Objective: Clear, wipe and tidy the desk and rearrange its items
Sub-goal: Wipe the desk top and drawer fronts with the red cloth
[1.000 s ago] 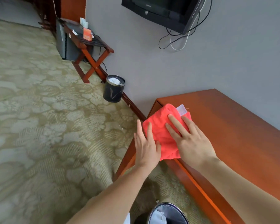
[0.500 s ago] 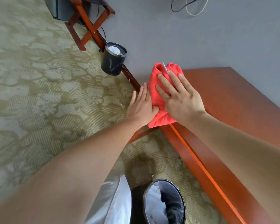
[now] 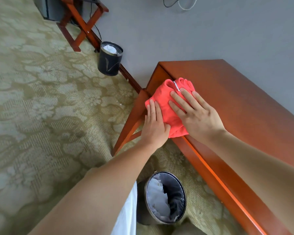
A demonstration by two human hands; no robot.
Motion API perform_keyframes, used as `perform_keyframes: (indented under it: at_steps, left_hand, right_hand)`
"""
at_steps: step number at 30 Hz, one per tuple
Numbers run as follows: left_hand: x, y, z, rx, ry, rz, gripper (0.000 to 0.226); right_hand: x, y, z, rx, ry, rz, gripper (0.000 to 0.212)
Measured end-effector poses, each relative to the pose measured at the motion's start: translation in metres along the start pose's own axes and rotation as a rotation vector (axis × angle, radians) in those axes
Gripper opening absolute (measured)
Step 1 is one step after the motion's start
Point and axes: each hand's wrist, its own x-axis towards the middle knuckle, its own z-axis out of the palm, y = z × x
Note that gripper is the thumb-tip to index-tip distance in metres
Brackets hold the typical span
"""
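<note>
- Red cloth (image 3: pixel 168 106): bunched, lying on the left end of the desk (image 3: pixel 236 102) and draped over its front edge; a white tag shows at its top fold.
- Right hand (image 3: pixel 199 116): I see it flat on top of the cloth, fingers straight and slightly spread, pressing it onto the desk top. Nothing is clasped.
- Left hand (image 3: pixel 155 126): flat against the part of the cloth that hangs over the front edge, fingers straight and together, thumb against the lower fold. I see no curl round the cloth.
- Desk: reddish wood, set against the grey wall (image 3: pixel 210 39).
- Bin (image 3: pixel 140 207): dark, on the carpet (image 3: pixel 41 116) below my arms, just in front of the desk, white paper inside.
- Second bin (image 3: pixel 109 65): by the wall, well left of the desk, also holding white paper.
- Wooden stand (image 3: pixel 81 29): crossed legs, beyond the second bin.
</note>
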Motion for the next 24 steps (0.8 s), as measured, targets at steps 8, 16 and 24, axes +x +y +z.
perform_keyframes:
  at_steps: [8,16,24]
  left_hand:
    - [-0.08,0.057,0.043,-0.066,-0.122,0.043,0.083]
    - [-0.14,0.099,0.072,-0.019,-0.261,0.04,0.091]
    - [-0.162,0.119,0.09,-0.002,-0.285,-0.005,0.09]
  right_hand:
    - [-0.113,-0.001,-0.002,0.067,0.033,0.033,0.057]
    - [-0.196,-0.006,-0.005,0.076,-0.052,0.069,0.055]
    - [-0.224,-0.011,-0.004,0.101,-0.108,0.095,0.06]
